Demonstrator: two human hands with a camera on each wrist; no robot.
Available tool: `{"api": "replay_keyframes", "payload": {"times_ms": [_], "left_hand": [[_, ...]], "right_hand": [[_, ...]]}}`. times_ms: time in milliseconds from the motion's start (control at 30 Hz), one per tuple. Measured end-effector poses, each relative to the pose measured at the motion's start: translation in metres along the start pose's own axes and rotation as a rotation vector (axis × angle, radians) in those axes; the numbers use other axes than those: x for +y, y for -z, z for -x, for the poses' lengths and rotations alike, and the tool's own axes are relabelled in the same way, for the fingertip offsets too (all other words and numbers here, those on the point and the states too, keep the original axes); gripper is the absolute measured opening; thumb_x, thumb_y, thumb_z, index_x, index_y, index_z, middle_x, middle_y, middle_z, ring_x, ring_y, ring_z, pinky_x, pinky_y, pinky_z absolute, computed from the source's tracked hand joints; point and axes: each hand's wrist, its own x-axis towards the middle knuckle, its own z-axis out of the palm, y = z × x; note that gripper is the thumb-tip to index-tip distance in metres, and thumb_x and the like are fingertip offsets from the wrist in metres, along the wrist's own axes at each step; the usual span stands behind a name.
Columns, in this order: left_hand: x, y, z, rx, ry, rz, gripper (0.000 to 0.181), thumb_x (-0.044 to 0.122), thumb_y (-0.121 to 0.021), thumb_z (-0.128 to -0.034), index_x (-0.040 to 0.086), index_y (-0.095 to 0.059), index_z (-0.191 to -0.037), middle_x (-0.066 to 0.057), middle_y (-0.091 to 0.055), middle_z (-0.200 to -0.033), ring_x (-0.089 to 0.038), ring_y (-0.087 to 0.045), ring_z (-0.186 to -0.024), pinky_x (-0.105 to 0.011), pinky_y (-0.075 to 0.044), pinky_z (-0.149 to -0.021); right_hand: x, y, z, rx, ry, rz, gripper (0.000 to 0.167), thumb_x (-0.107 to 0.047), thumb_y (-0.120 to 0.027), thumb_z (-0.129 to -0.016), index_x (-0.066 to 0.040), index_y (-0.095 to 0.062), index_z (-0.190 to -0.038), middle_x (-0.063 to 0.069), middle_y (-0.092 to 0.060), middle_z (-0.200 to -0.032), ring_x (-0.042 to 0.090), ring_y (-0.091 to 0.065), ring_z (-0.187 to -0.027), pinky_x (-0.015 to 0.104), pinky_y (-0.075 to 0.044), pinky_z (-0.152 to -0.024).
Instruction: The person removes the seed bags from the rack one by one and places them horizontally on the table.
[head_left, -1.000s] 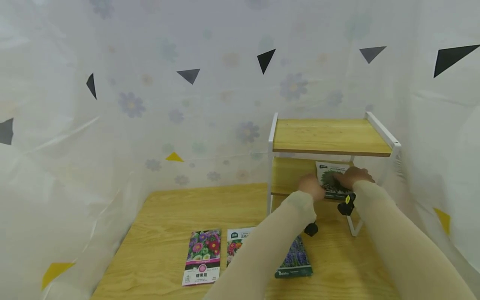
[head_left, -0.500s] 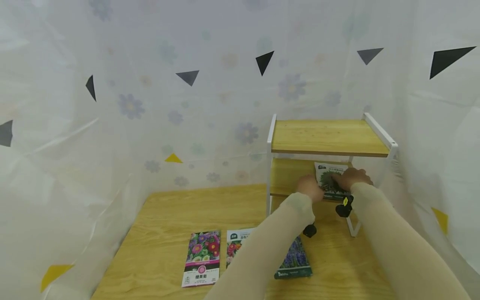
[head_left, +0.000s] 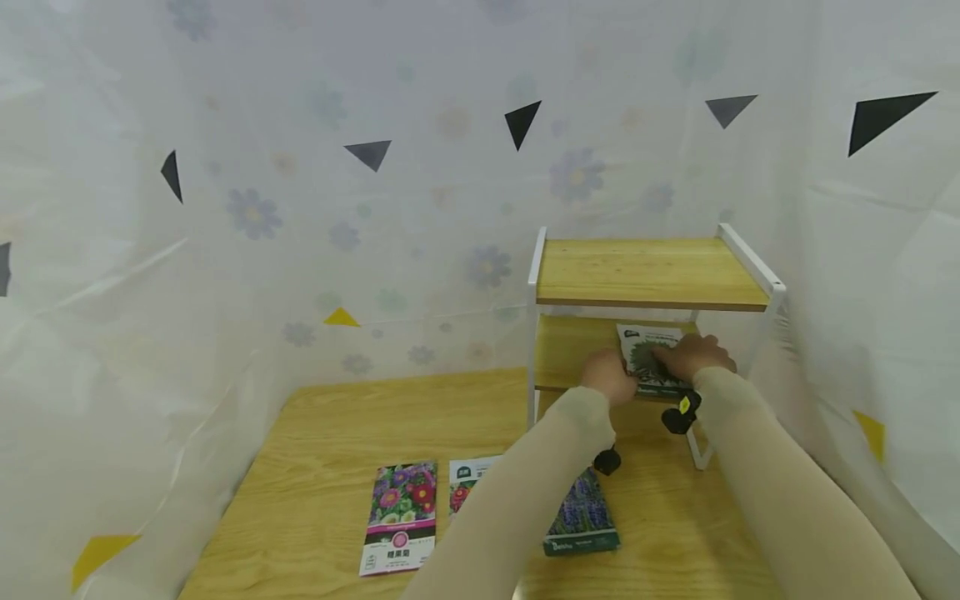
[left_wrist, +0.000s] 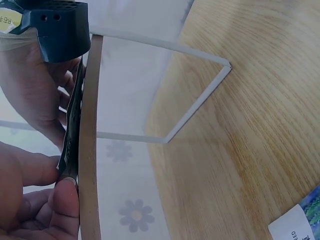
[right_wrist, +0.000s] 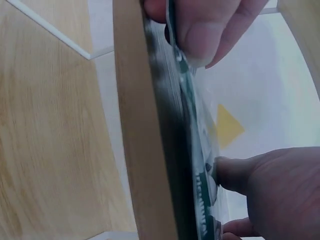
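A seed packet [head_left: 642, 360] with a spiky green plant printed on it lies on the middle board of the small rack, its dark green end toward the front. My left hand [head_left: 608, 377] pinches the packet's near left corner between thumb and fingers, as the left wrist view shows along the packet's edge [left_wrist: 74, 125]. On the packet's right part, my right hand [head_left: 697, 357] holds it, thumb on the printed face and fingers at the side. In the right wrist view, the right hand [right_wrist: 282, 187] touches the packet from above the board. The packet's right edge is partly hidden.
The rack [head_left: 651, 272] has white metal legs and a wooden top board above my hands. Left on the table [head_left: 322, 467] lie a pink-flower packet [head_left: 400, 517], a partly hidden white-topped packet [head_left: 467, 479] and a purple-flower packet [head_left: 580, 517]. Plastic sheeting surrounds the table.
The head view has shifted slightly, moving everything left in it. The packet sits a touch further left on the board, with both hands still holding it.
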Motion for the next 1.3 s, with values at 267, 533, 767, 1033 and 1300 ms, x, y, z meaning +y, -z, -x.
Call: {"api": "replay_keyframes", "payload": {"times_ms": [267,533,767,1033,1300], "left_hand": [[-0.002,0.003,0.013,0.018,0.013,0.093,0.041,0.02,-0.063,-0.0909,0.014,-0.047,-0.054,0.005,-0.042,-0.051,-0.01,-0.038,-0.049,-0.024,-0.036,-0.049],[-0.007,0.0,0.017,0.026,0.016,0.174,0.04,0.021,-0.067,-0.0901,0.009,-0.053,-0.054,0.003,-0.041,-0.047,-0.011,-0.039,-0.044,-0.024,-0.036,-0.046],[-0.013,0.001,0.027,0.052,0.036,0.263,0.028,0.025,-0.071,-0.0884,0.008,-0.071,-0.111,0.0,-0.069,-0.098,-0.011,-0.064,-0.085,-0.026,-0.053,-0.071],[-0.02,-0.001,0.039,0.062,0.076,0.41,0.029,0.024,-0.075,-0.0855,0.008,-0.07,-0.109,0.006,-0.064,-0.084,-0.007,-0.06,-0.075,-0.025,-0.05,-0.064],[-0.026,-0.002,0.051,0.05,0.113,0.485,0.033,0.025,-0.077,-0.0829,0.011,-0.066,-0.111,0.008,-0.06,-0.083,-0.008,-0.058,-0.074,-0.028,-0.05,-0.064]], "right_hand": [[-0.002,-0.001,0.006,-0.027,0.061,0.018,0.094,-0.063,-0.034,-0.094,0.023,-0.036,-0.131,0.044,-0.033,-0.117,0.06,-0.044,-0.106,0.059,-0.046,-0.072],[-0.006,0.0,0.018,-0.018,0.098,0.016,0.092,-0.061,-0.037,-0.094,0.024,-0.035,-0.131,0.049,-0.031,-0.124,0.062,-0.045,-0.105,0.061,-0.046,-0.074],[-0.004,-0.007,0.018,0.018,0.107,0.012,0.097,-0.065,-0.037,-0.092,0.022,-0.031,-0.134,0.048,-0.032,-0.124,0.06,-0.047,-0.103,0.059,-0.047,-0.071],[-0.001,-0.017,0.02,0.067,0.163,-0.003,0.1,-0.066,-0.039,-0.092,0.024,-0.028,-0.136,0.049,-0.03,-0.126,0.063,-0.042,-0.108,0.065,-0.045,-0.074],[0.002,-0.027,0.027,0.181,0.206,-0.126,0.084,-0.059,-0.051,-0.092,0.018,-0.045,-0.127,0.038,-0.049,-0.117,0.048,-0.054,-0.1,0.051,-0.047,-0.071]]}}
